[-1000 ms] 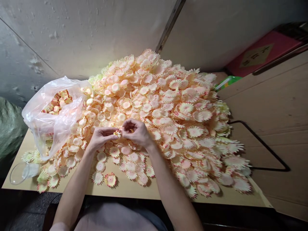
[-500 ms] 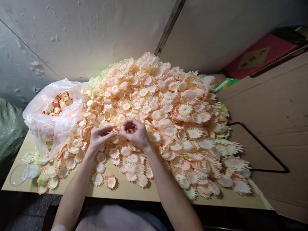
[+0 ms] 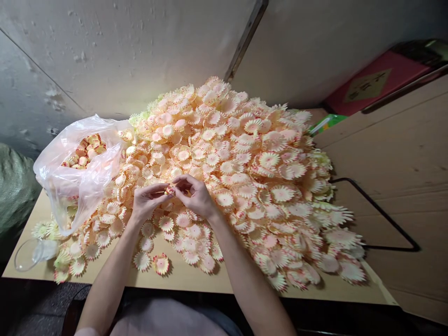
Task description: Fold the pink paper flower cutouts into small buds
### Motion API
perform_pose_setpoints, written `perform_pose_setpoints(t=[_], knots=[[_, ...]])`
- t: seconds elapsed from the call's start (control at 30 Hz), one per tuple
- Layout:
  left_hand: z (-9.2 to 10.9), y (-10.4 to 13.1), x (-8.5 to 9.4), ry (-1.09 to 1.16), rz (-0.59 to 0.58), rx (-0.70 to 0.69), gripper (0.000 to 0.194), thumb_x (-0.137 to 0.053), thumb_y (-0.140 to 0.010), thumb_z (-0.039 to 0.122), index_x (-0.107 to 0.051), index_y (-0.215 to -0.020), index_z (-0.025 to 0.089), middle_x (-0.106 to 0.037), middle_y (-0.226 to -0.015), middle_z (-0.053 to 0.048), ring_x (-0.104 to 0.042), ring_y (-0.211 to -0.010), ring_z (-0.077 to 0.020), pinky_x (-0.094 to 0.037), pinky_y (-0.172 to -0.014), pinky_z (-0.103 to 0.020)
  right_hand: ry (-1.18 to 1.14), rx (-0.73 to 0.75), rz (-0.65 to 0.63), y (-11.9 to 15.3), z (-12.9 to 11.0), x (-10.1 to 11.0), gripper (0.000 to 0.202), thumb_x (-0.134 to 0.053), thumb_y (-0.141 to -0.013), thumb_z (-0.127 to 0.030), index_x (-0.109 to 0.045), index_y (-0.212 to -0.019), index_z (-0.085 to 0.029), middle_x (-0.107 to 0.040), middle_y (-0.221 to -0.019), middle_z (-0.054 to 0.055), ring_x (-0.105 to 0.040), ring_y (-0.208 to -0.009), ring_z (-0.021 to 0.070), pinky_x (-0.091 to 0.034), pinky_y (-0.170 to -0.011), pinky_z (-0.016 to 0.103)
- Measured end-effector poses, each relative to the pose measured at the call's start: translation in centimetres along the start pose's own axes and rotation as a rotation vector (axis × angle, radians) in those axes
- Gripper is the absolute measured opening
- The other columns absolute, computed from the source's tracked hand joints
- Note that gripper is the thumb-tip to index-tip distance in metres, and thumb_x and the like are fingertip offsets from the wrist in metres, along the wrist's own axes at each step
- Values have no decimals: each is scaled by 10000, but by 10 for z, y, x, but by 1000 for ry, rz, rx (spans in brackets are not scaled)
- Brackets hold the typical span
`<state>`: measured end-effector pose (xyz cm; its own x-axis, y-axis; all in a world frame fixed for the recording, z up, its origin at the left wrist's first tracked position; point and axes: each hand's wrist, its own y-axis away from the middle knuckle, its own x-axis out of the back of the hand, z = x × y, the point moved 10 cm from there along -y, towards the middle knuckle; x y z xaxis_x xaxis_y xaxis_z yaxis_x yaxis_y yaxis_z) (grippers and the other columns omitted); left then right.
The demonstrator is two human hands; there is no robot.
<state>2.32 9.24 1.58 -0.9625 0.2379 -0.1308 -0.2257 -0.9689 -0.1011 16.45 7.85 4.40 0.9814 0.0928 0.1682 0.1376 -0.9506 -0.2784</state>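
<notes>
1. The small petalled piece (image 3: 170, 191) lies at three o'clock from my left grip (image 3: 147, 199), which pinches it.
2. My right grip (image 3: 198, 197), at its three o'clock, is drawn together on its edge.
3. I can't tell its long axis.

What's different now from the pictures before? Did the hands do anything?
The right hand moved a little to the left, bringing its fingertips right up to the small flower at the left hand's fingertips. I can't tell whether both hands grip it. Nothing was visibly let go. The big pile and the bag stayed as they were.
</notes>
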Motion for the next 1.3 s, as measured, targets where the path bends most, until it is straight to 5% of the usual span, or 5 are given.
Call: perform_pose_setpoints(t=[0.3, 0.57, 0.73, 1.0, 1.3], knots=[[9, 0, 8, 43, 99, 14, 337, -886, -551, 239, -774, -858, 154, -776, -916, -82, -736, -791, -209, -614, -761, -307, -68, -3, 193, -1, 2, 21, 222, -687, -816, -352, -551, -933, -221, -593, -755, -2, -581, -684, 142, -470, -641, 285], [11, -3, 55, 173, 433, -109, 399, -901, -511, 288, -752, -870, 197, -775, -874, -31, -732, -811, -163, -595, -721, -230, -26, -5, 244, 0, 2, 33, 298, -750, -754, -407, -562, -891, -220, -545, -744, -7, -507, -651, 138, -438, -624, 291], [14, -5, 31, 53, 237, -88, 394, -885, -559, 245, -751, -921, 171, -773, -935, -71, -736, -840, -196, -605, -767, -273, 109, 47, 165, 0, -11, 23, 275, -782, -730, -389, -634, -895, -226, -603, -853, 22, -525, -783, 170, -441, -752, 326], [7, -2, 2, 26, 0, 5, 417, -888, -556, 275, -756, -930, 146, -768, -948, -101, -736, -836, -231, -611, -810, -348, -185, -75, 74, 0, -1, 5, 252, -798, -709, -376, -667, -835, -200, -688, -821, 27, -641, -791, 172, -518, -780, 340], [-7, 0, 5, 9, 24, 136, 448, -905, -497, 264, -784, -911, 147, -774, -847, -66, -716, -701, -191, -615, -697, -296, -79, -32, 157, 0, 2, 16, 233, -760, -754, -385, -635, -833, -205, -652, -790, 22, -612, -731, 161, -510, -698, 307]])
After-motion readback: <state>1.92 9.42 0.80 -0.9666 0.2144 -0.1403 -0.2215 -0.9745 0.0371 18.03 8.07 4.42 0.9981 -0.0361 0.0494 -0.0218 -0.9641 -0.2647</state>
